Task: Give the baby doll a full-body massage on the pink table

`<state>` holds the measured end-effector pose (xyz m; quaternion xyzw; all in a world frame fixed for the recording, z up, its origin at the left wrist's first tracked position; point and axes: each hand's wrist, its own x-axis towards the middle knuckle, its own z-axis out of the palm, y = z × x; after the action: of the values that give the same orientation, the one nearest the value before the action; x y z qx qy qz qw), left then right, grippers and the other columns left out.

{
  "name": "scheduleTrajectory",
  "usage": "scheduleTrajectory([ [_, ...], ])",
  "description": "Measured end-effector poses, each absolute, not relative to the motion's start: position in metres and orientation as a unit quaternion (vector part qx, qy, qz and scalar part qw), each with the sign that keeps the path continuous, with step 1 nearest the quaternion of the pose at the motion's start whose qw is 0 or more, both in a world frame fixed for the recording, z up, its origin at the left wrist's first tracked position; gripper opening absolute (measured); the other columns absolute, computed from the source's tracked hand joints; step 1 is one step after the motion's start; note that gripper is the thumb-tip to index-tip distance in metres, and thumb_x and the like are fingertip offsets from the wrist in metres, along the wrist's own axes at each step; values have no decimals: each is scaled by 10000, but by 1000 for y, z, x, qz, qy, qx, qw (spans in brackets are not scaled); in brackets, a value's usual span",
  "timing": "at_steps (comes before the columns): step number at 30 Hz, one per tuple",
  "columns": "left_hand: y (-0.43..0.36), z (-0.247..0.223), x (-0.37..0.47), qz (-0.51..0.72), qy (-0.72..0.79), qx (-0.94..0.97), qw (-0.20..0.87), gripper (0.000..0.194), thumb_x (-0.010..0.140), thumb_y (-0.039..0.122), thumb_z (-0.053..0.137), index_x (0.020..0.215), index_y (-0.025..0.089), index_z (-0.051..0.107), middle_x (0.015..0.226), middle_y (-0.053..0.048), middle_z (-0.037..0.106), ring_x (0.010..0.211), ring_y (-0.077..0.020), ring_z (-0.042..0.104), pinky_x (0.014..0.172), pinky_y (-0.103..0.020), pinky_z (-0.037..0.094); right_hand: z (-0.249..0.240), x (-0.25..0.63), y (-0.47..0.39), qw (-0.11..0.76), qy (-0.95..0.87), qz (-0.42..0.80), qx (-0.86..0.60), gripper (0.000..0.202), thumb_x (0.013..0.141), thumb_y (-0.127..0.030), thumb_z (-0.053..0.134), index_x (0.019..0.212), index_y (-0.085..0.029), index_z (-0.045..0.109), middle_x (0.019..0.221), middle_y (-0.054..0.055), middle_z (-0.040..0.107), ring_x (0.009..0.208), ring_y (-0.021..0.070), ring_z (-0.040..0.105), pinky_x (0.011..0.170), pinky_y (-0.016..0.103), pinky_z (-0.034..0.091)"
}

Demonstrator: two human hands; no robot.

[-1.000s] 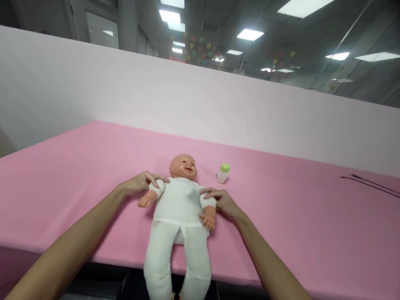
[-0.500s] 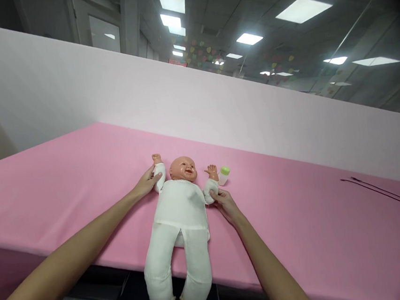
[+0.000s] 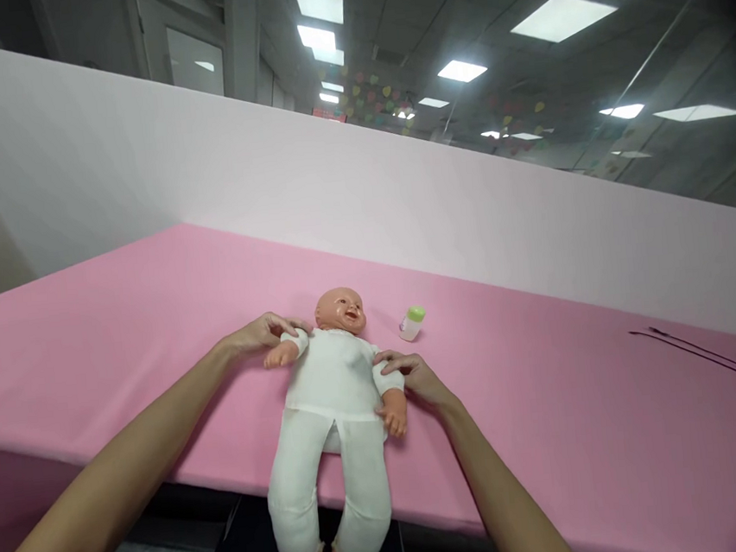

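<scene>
Fingers loosely curled, your left hand and right hand hold the doll by its upper arms; keep pressure even.

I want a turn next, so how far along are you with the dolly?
Looks done: the doll is dressed in white and on its back. In hand: its sleeves, the left hand on one, the right hand on the other. Left: can't tell how much; neither hand touches the bottle on the pink table.
</scene>
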<state>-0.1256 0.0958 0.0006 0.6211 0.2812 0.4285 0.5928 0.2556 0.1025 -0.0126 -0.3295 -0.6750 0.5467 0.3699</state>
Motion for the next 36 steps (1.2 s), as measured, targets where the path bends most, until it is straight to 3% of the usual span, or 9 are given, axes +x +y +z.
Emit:
scheduleTrajectory([
  [4, 99, -6, -128, 383, 273, 659, 587, 128, 607, 151, 861, 719, 199, 819, 1222, -166, 747, 1202, -358, 653, 939, -428, 519, -14, 254, 102, 355, -684, 546, -329, 157, 629, -276, 910, 772, -270, 846, 1148, 89, 764, 1180, 303, 660, 996, 441, 528],
  [10, 102, -14, -115, 506, 303, 558, 584, 372, 742, 389, 892, 1006, 164, 759, 970, -103, 743, 831, -217, 672, 748, -327, 499, -16, 247, 99, 422, -591, 567, -390, 419, 585, -362, 972, 963, -242, 839, 1111, 80, 794, 1082, 304, 697, 992, 465, 538],
  [17, 103, -19, -104, 521, 427, 512, 533, 520, 789, 644, 790, 710, 154, 636, 649, -27, 605, 589, -154, 522, 611, -306, 386, -16, 248, 100, 428, -563, 590, -390, 450, 688, -534, 931, 949, -184, 819, 969, 99, 807, 883, 256, 724, 880, 426, 564],
  [20, 102, -15, -107, 522, 401, 513, 551, 462, 776, 584, 826, 772, 145, 680, 699, -39, 649, 623, -165, 565, 635, -308, 417, -16, 248, 100, 427, -566, 587, -392, 445, 670, -508, 948, 958, -192, 821, 985, 92, 806, 902, 257, 720, 909, 438, 556],
  [25, 99, -6, -116, 528, 316, 530, 583, 336, 681, 290, 903, 969, 161, 786, 1016, -109, 763, 847, -234, 697, 751, -338, 509, -19, 252, 102, 402, -601, 579, -376, 343, 618, -352, 978, 911, -234, 842, 1080, 78, 787, 1042, 278, 687, 966, 435, 535],
  [28, 99, -2, -120, 474, 269, 604, 582, 142, 648, 162, 857, 782, 167, 811, 1263, -169, 735, 1132, -343, 694, 894, -401, 527, -23, 255, 106, 383, -645, 571, -333, 198, 615, -278, 952, 779, -260, 844, 1146, 73, 757, 1130, 296, 660, 961, 426, 535],
  [31, 99, -1, -123, 385, 231, 706, 547, 53, 693, 138, 812, 665, 183, 808, 1303, -175, 732, 1305, -388, 613, 1035, -462, 467, -25, 256, 109, 371, -667, 558, -324, 126, 635, -242, 916, 730, -271, 839, 1127, 73, 754, 1165, 303, 655, 989, 444, 524],
  [34, 99, -1, -122, 384, 241, 711, 537, 38, 703, 175, 841, 737, 190, 834, 1288, -182, 739, 1276, -383, 634, 1022, -466, 472, -26, 255, 108, 382, -657, 556, -337, 162, 624, -251, 918, 768, -270, 846, 1139, 77, 766, 1198, 314, 644, 1035, 460, 504],
  [36, 98, -2, -119, 424, 269, 667, 550, 197, 698, 217, 876, 891, 188, 847, 1244, -176, 755, 1150, -352, 692, 930, -429, 511, -25, 252, 106, 403, -633, 556, -356, 259, 620, -288, 937, 864, -272, 852, 1162, 74, 773, 1176, 313, 657, 1040, 467, 504],
])
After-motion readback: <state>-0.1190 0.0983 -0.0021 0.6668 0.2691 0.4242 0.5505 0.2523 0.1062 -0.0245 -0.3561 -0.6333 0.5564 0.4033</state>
